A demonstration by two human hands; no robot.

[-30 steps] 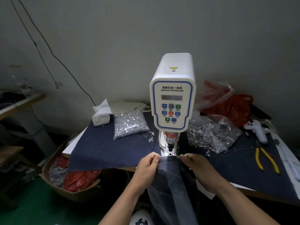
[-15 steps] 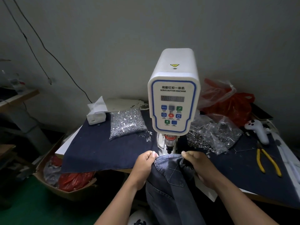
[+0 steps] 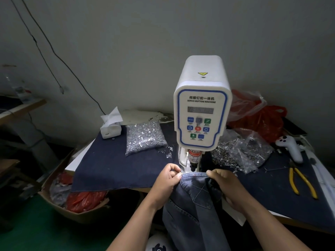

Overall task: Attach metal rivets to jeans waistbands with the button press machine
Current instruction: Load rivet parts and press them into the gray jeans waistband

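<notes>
We see the blue denim jeans (image 3: 192,200) hanging at the table's front edge, waistband under the white button machine (image 3: 202,113). Our left hand (image 3: 167,182) pinches the band at nine o'clock, our right hand (image 3: 227,183) at three. A lumpy clear bag of shiny rivets (image 3: 145,137) lies at ten.

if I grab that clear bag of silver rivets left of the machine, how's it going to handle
The bag of rivets would probably sag and shift in the hand, since it lies slumped flat on the denim cloth. It is likely heavy for its size, being packed with metal pieces. It may leak: loose rivets already lie beside it.
</notes>
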